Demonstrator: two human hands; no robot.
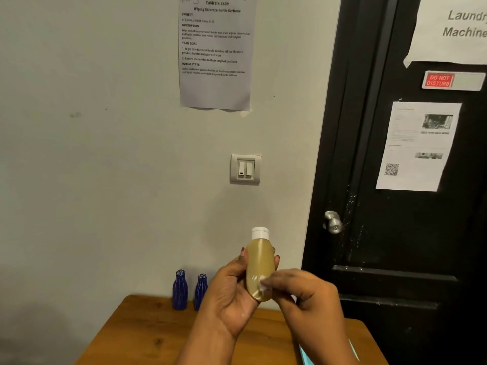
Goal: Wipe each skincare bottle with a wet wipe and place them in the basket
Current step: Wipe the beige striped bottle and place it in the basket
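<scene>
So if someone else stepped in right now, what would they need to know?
Left hand: holds the yellow bottle upright above the table.
Right hand: presses a white wipe against the bottle's lower part.
Two blue bottles stand at the table's back edge by the wall, untouched.
No basket is in view.
Done: none visibly finished. Left: finish this wipe, basket the bottle, then do both blue ones.

Printed signs on wall and door
White wall sheet [215, 52]: "TASK ID: 3639"; red door plate [438, 80]: "DO NOT DISTURB"; white door paper [458, 25]: "Laundry Machine".
</scene>
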